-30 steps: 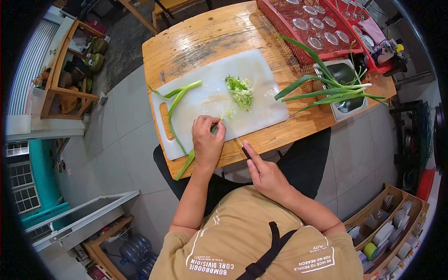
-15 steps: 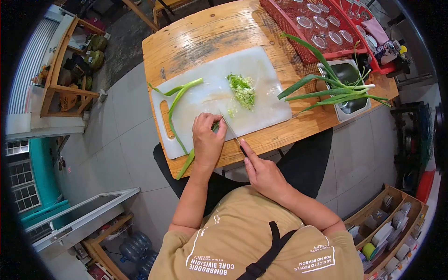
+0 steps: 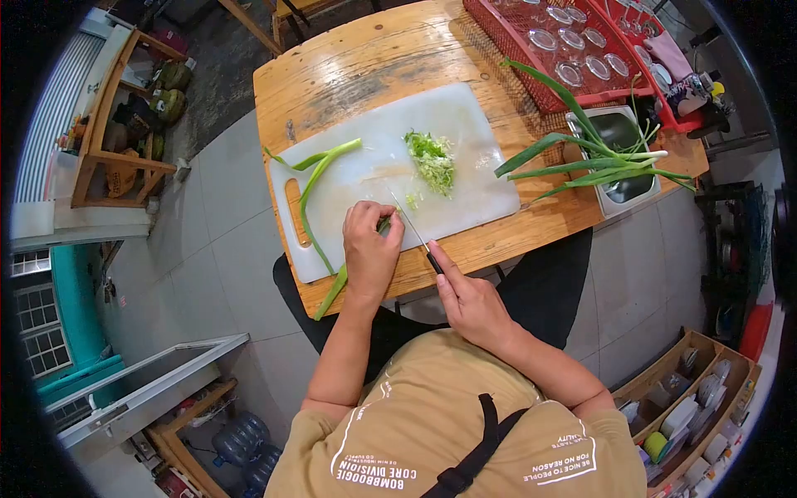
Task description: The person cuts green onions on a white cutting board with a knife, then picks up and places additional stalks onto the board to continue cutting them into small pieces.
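Observation:
My left hand (image 3: 371,245) is closed on a green onion (image 3: 330,292) near the front edge of a white cutting board (image 3: 349,183). The stalk's green end sticks out behind the hand over the table edge. My right hand (image 3: 469,299) grips the black handle of a knife (image 3: 408,217). Its blade lies just to the right of the left fingertips. Beyond the blade sits a pile of chopped green onion (image 3: 431,163), with a few loose bits nearer to me. Another piece of green onion (image 3: 330,155) rests at the board's left side, its thin leaf trailing towards me.
Whole green onions (image 3: 598,158) lie across a metal container (image 3: 628,199) at the table's right end. Behind stands a red crate (image 3: 531,70) with upturned glasses. The wooden table (image 3: 332,75) extends beyond the board.
The knife blade has tilted a little, its tip shifting slightly left and away from me. My right hand has moved up very slightly; the left hand stays almost still.

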{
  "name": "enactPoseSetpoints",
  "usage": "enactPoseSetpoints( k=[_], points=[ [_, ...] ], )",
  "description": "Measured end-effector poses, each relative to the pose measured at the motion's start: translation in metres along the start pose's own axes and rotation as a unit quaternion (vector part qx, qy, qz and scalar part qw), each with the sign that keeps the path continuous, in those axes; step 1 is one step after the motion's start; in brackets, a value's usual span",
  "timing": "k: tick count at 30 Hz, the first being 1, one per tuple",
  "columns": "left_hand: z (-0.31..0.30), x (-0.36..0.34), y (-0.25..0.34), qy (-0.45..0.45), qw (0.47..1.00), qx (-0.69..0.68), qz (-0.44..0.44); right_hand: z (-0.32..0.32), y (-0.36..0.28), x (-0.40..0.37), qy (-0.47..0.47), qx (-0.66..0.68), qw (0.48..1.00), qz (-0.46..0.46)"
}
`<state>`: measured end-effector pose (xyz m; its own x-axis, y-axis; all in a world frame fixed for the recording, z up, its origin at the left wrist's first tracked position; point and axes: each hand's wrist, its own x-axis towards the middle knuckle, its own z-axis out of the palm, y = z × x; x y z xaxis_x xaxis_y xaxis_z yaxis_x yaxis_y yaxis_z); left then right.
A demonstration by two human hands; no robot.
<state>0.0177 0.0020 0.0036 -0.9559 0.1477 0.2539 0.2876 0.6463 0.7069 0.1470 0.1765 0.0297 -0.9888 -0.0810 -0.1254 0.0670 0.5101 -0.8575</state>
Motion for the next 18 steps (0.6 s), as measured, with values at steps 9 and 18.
enactPoseSetpoints(
  k=[9,18],
  points=[
    [0.001,0.001,-0.001,-0.005,1.0,0.01,0.001,0.011,0.004,0.015,0.011,-0.048,0.998,-0.025],
    [0.0,0.002,-0.003,-0.006,1.0,0.011,0.013,0.018,0.001,0.038,0.042,-0.073,0.995,-0.047]
  ],
)
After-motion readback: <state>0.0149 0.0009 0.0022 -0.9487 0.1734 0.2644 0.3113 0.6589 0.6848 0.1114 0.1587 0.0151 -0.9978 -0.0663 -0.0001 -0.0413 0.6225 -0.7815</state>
